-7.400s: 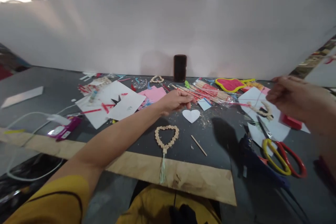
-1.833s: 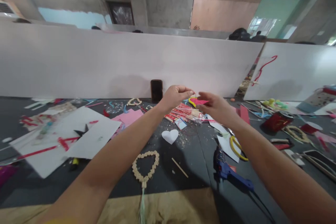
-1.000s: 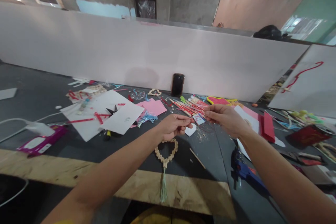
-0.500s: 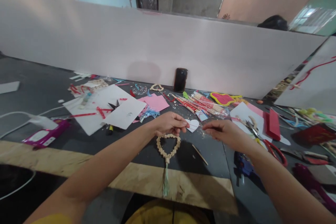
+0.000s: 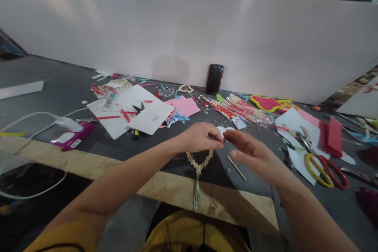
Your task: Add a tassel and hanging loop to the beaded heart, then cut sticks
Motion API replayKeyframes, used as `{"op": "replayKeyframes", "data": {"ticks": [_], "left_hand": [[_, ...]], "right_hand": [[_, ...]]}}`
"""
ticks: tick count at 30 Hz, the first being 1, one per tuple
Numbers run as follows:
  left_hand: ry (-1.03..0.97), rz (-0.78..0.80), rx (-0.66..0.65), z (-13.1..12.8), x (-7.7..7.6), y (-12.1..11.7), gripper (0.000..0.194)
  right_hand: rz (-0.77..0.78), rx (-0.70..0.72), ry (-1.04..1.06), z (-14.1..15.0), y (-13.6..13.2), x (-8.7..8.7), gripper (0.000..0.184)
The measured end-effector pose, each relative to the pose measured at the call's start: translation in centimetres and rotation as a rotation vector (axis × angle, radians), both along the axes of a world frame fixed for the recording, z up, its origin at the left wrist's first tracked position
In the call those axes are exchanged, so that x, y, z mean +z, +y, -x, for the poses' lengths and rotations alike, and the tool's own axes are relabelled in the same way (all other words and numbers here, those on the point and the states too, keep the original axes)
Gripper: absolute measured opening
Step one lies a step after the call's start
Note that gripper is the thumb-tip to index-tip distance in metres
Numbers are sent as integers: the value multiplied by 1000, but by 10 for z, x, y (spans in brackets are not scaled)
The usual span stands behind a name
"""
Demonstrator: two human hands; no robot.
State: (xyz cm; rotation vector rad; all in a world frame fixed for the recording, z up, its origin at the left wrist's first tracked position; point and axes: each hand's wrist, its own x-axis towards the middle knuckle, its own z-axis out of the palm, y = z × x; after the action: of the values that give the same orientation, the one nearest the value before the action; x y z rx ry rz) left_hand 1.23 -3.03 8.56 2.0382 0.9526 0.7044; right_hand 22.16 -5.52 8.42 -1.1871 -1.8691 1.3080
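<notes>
Fingerwork at a dark grey table (image 5: 59, 82)

Left hand (image 5: 201, 138), fingertips together; whether on something fine, I can't tell. Right hand (image 5: 256, 155) just beside, thumb and fingers apart. Beige, heart-shaped beaded loop (image 5: 198, 169) lies below, pale green tassel (image 5: 197, 197) across the tan strip (image 5: 236, 201) along the front edge. Step looks like delicate two-handed handling; next calls for a light pinch.

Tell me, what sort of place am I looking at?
Probably a craft workspace: scissors, pink paper and a tasselled ornament lie on a cluttered dark table.
</notes>
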Motion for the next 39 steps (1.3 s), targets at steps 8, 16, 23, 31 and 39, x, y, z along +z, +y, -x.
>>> {"op": "replayKeyframes", "data": {"ticks": [8, 16, 23, 31, 39], "left_hand": [[49, -117, 148, 23, -7, 1, 14], [417, -68, 220, 46, -63, 0, 30], [526, -103, 264, 38, -69, -4, 21], [547, -131, 285, 35, -70, -4, 15], [469, -123, 255, 34, -69, -7, 14]], "right_hand": [[-112, -219, -156, 20, -3, -21, 27], [-479, -58, -556, 24, -10, -28, 22], [-601, 65, -738, 43, -6, -35, 26], [-594, -104, -804, 28, 11, -32, 24], [-545, -5, -863, 20, 47, -32, 25]]}}
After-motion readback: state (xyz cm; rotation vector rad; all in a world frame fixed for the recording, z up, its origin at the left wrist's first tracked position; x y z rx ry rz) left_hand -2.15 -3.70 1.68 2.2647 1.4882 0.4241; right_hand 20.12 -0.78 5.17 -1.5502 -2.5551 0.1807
